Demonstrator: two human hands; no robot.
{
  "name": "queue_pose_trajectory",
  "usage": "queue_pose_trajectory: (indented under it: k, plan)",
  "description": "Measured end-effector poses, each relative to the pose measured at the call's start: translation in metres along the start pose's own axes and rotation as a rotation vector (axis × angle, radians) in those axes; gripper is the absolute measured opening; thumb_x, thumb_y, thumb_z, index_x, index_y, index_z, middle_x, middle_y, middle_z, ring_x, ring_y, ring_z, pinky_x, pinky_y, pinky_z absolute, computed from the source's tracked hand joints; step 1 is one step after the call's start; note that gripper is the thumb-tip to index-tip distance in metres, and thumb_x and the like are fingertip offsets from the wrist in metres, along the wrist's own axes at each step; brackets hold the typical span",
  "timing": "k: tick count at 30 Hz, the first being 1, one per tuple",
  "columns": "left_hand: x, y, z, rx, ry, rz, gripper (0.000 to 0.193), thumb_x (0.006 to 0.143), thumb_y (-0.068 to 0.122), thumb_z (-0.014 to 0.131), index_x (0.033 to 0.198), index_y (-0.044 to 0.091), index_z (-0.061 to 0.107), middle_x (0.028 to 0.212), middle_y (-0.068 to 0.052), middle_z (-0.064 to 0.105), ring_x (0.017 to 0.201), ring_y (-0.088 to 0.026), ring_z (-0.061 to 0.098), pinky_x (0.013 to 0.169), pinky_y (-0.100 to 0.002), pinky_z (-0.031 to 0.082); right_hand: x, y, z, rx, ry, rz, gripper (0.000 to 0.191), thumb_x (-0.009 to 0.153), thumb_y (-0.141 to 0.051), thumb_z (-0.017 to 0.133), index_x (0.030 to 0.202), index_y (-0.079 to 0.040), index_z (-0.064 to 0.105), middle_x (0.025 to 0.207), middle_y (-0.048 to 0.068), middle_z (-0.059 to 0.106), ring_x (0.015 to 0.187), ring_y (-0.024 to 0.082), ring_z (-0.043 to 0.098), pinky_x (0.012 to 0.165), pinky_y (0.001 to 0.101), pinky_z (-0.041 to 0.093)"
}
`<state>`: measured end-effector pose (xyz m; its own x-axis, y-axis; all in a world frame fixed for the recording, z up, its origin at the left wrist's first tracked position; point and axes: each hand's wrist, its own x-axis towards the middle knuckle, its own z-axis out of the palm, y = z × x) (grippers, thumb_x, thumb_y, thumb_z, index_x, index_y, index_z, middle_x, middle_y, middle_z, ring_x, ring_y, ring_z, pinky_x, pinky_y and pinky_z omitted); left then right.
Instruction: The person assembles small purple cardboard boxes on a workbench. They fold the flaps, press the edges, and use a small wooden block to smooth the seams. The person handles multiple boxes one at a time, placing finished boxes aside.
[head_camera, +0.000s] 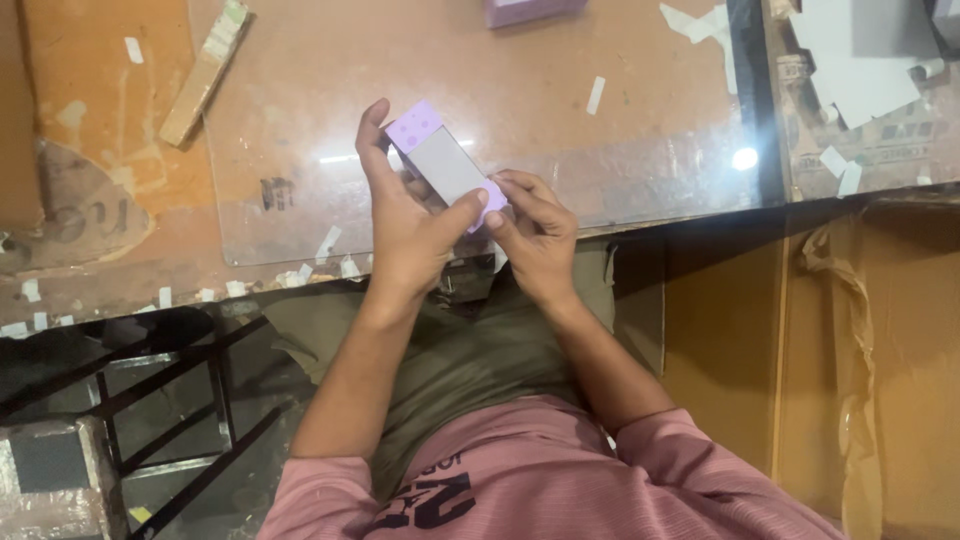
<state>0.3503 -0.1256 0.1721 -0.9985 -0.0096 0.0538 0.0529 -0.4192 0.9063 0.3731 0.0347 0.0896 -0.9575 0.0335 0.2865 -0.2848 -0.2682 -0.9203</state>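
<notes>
Far left: black metal rack (170, 400) below worktop edge, wood strip (205, 72) lying diagonal on the worktop (120, 200), paper scraps along the near edge. Centre: left hand (405, 225) grasping a small purple-and-grey box (445, 165), fingers wrapped up its left side, thumb across to the near end. Box held just above glass sheet (600, 150), not resting on it as far as visible. Long axis runs diagonal, far-left to near-right; dotted purple cap at far end, away from the body. Right hand (535, 230) touching the near-right end, fingertips pinched on the purple edge there, so grasping too. Both hands on box; left carries most of its length, right only at the end nearest the body. Right side: white card pieces (860, 60) on worktop, brown cardboard (880, 380) w/ plastic wrap below.
</notes>
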Motion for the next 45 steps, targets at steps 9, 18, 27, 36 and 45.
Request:
queue_pose_trajectory:
  k: [9, 18, 27, 36, 45]
  plan:
    - [0.006, -0.009, 0.016, -0.027, 0.061, 0.047, 0.096, 0.082, -0.018, 0.062, 0.157, 0.016, 0.013, 0.128, -0.011, 0.046, 0.103, -0.016, 0.058, 0.083, -0.031, 0.056, 0.014, -0.014, 0.002, -0.302, 0.026, -0.066, 0.032, 0.096, -0.009, 0.079, 0.124, 0.003, 0.074, 0.118, 0.011, 0.067, 0.104, 0.015, 0.061, 0.086, 0.0251, 0.049]
    - [0.01, -0.013, 0.016, -0.093, 0.032, 0.001, 0.089, 0.082, -0.019, 0.06, 0.153, 0.017, 0.019, 0.12, -0.008, 0.045, 0.103, -0.015, 0.054, 0.08, -0.03, 0.055, 0.052, -0.039, -0.014, -0.694, -0.256, -0.537, 0.023, 0.092, -0.009, 0.081, 0.113, 0.0, 0.075, 0.102, 0.015, 0.07, 0.097, 0.028, 0.071, 0.084, 0.0369, 0.058]
    - [0.014, 0.006, 0.005, -0.125, 0.029, -0.143, 0.086, 0.083, -0.012, 0.06, 0.151, 0.021, 0.018, 0.124, -0.007, 0.046, 0.107, -0.016, 0.057, 0.084, -0.031, 0.057, 0.038, -0.063, -0.005, -0.665, -0.347, -0.41, 0.023, 0.09, -0.012, 0.085, 0.107, 0.0, 0.076, 0.099, 0.012, 0.07, 0.089, 0.022, 0.07, 0.076, 0.032, 0.056]
    - [0.037, 0.005, -0.022, 0.045, 0.171, -0.2, 0.032, 0.091, 0.005, 0.069, 0.121, 0.003, 0.057, 0.101, -0.009, 0.064, 0.081, -0.014, 0.066, 0.065, -0.028, 0.056, 0.043, -0.043, 0.016, -0.171, -0.351, 0.001, 0.038, 0.098, -0.005, 0.075, 0.134, 0.001, 0.064, 0.123, 0.008, 0.066, 0.109, 0.014, 0.067, 0.097, 0.0291, 0.058]
    - [0.034, 0.034, -0.013, 0.657, 0.11, 0.044, 0.016, 0.086, 0.012, 0.076, 0.096, 0.0, 0.072, 0.079, -0.004, 0.073, 0.07, -0.007, 0.067, 0.061, -0.024, 0.054, 0.054, -0.034, 0.025, 0.026, -0.43, 0.143, 0.068, 0.097, -0.003, 0.078, 0.157, -0.004, 0.046, 0.131, 0.005, 0.052, 0.108, 0.011, 0.057, 0.098, 0.0269, 0.053]
